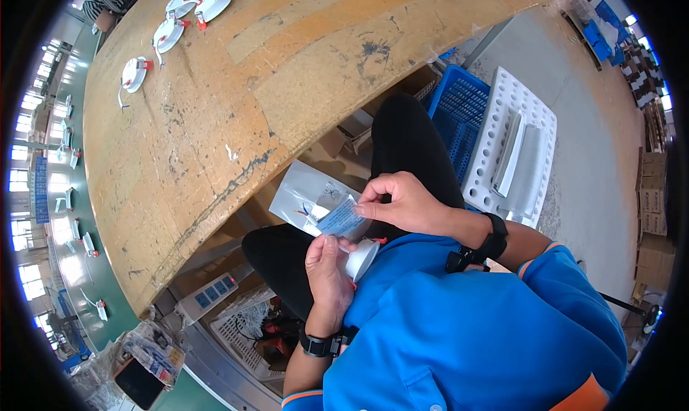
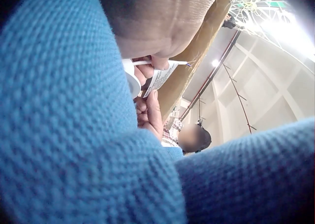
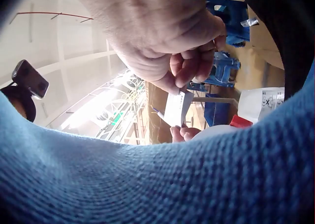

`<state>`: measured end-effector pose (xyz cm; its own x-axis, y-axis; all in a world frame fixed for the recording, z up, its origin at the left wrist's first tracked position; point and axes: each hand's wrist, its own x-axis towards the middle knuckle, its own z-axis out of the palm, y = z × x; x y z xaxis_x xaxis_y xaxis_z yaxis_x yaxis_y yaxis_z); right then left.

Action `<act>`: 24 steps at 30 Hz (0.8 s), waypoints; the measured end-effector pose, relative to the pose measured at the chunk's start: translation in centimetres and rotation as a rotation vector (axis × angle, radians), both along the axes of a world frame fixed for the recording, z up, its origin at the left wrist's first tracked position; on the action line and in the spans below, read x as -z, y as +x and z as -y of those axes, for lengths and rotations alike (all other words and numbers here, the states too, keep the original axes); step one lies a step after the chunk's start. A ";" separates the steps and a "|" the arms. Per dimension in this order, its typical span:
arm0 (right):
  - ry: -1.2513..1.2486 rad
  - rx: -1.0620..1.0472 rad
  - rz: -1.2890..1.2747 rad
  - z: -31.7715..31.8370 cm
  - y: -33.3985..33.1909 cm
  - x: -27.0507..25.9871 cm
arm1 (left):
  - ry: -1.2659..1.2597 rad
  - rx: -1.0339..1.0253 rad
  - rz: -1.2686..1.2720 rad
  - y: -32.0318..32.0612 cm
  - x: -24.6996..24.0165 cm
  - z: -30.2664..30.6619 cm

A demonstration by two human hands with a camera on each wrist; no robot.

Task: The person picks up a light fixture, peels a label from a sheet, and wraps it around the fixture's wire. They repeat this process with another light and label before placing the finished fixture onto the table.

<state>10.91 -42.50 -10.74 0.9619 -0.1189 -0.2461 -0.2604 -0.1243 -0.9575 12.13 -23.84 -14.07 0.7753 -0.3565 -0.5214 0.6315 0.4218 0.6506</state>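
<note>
A small printed label [image 1: 339,218] is stretched between both hands over the lap. The right hand [image 1: 408,204] pinches its upper edge between thumb and fingertips, seen closely in the right wrist view. The left hand [image 1: 328,271] pinches the lower edge with thumb and fingers. A white cable [image 2: 142,63] with bare-coloured wire ends runs beside the label in the left wrist view. It belongs to a round white downlight [image 1: 364,259] with red clips, resting against the blue shirt by the left hand. Behind the label, a whitish sheet [image 1: 293,188] with printed symbols lies over the legs.
The worn wooden bench [image 1: 215,124] curves ahead, with several white downlights [image 1: 134,75] at its far left. To the right stand a blue crate [image 1: 459,99] and a white perforated tray [image 1: 495,109]. A power strip [image 1: 208,298] sits below the bench edge.
</note>
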 end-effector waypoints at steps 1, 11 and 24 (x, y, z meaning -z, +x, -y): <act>-0.001 -0.001 -0.001 0.0 0.0 0.0 | -0.007 0.003 0.004 0.0 0.1 0.0; 0.005 -0.005 -0.005 0.1 0.0 0.0 | 0.000 0.006 0.001 0.0 -0.1 0.1; -0.002 -0.013 -0.014 0.0 0.0 0.2 | -0.014 0.022 0.007 -0.1 -0.1 -0.1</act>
<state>10.86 -42.54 -10.93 0.9599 -0.1070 -0.2592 -0.2719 -0.1300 -0.9535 12.04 -23.78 -14.00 0.7709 -0.3806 -0.5108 0.6361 0.4172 0.6491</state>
